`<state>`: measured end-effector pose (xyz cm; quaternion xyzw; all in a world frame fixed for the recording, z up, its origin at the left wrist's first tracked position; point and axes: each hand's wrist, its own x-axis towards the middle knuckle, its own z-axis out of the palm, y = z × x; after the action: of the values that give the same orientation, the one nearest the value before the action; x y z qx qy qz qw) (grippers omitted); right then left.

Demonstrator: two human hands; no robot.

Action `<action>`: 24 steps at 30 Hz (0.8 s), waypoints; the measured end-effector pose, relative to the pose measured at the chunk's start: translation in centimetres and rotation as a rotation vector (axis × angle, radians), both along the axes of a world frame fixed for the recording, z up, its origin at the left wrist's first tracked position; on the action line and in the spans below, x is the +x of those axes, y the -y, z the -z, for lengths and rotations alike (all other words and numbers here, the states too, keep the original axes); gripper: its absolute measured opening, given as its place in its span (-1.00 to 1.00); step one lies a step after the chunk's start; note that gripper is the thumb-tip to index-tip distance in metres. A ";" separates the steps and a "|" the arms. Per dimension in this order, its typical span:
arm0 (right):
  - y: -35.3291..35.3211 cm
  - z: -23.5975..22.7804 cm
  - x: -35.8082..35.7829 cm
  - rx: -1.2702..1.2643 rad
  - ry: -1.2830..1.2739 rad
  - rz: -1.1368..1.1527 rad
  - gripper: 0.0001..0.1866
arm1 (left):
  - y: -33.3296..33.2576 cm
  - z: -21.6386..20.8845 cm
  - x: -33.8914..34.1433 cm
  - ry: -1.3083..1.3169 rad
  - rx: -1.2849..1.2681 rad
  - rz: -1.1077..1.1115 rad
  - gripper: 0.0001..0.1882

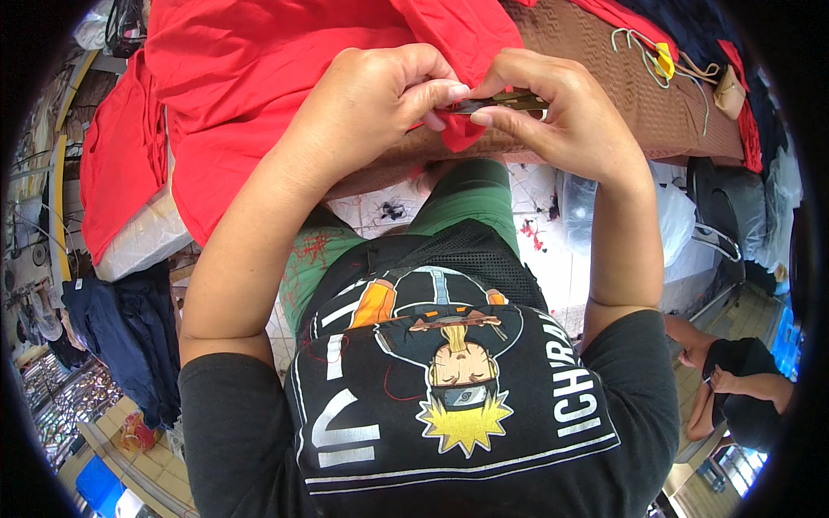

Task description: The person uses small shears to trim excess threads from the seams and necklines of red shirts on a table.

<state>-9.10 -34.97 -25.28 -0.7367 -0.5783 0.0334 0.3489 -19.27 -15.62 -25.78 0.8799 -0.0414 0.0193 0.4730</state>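
A large spread of red cloth (259,78) lies over the work surface in front of me. My left hand (384,86) pinches a small edge of it between thumb and fingers, and a loose red fold (463,132) hangs just below. In my right hand (579,116) is a pair of thread snips (520,101), gripped between thumb and forefinger. Their blades point left and meet the cloth at my left fingertips. Whether the blades are parted is hard to see, since my fingers cover part of them.
Brown patterned cloth (596,78) covers the surface, with cords and a yellow piece (663,60) at far right. Navy garments (125,337) hang at left. A clear plastic bag (579,211) and black chair (718,207) stand right. Another person (747,380) sits at lower right.
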 end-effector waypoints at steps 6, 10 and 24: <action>0.0 -0.5 0.0 -0.058 0.043 0.009 -0.77 | 0.1 0.1 0.1 -0.005 0.012 -0.006 -0.84; 0.0 -0.5 0.1 -0.073 0.016 -0.009 -0.77 | 0.2 0.4 0.1 -0.005 0.009 -0.014 -0.84; -0.1 -0.6 0.1 -0.126 -0.038 -0.025 -0.79 | 0.0 0.9 0.2 0.008 0.027 0.008 -0.84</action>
<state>-8.98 -34.90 -24.68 -0.7493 -0.5774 0.0878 0.3122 -19.11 -15.63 -26.63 0.8860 -0.0471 0.0203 0.4608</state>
